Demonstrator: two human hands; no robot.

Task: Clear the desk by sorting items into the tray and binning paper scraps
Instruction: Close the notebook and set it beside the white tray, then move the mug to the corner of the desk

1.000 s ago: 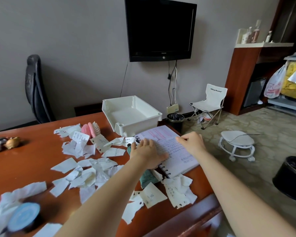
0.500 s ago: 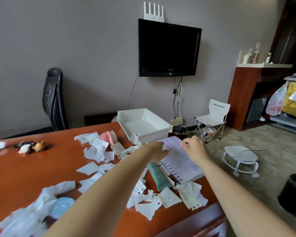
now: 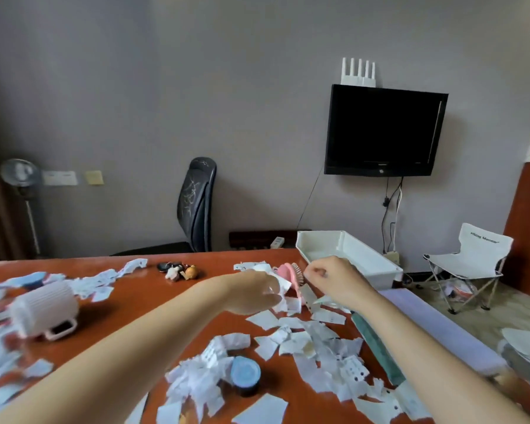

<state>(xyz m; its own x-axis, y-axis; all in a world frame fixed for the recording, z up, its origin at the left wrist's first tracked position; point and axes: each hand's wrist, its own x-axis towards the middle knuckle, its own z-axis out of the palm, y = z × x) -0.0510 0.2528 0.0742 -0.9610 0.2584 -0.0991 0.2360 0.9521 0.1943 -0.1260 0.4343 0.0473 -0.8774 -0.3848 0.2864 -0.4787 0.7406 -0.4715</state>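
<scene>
Bare left hand [image 3: 256,290], right hand [image 3: 334,280], 2 bare forearms [image 3: 135,359].

Lit dimly and softly, brighter toward the right. Smeared by motion blur throughout, worst along the left edge. Bent at the borders. Cast only faint shadows on the bench [image 3: 141,304].

A dark television [image 3: 383,130] hangs on the grey wall [image 3: 166,102]; a black office chair [image 3: 196,203] and white folding chair [image 3: 471,258] stand below.

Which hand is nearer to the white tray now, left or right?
Right. The right hand is just in front of the white tray; the left hand is farther left, on the other side of the pink brush.
</scene>
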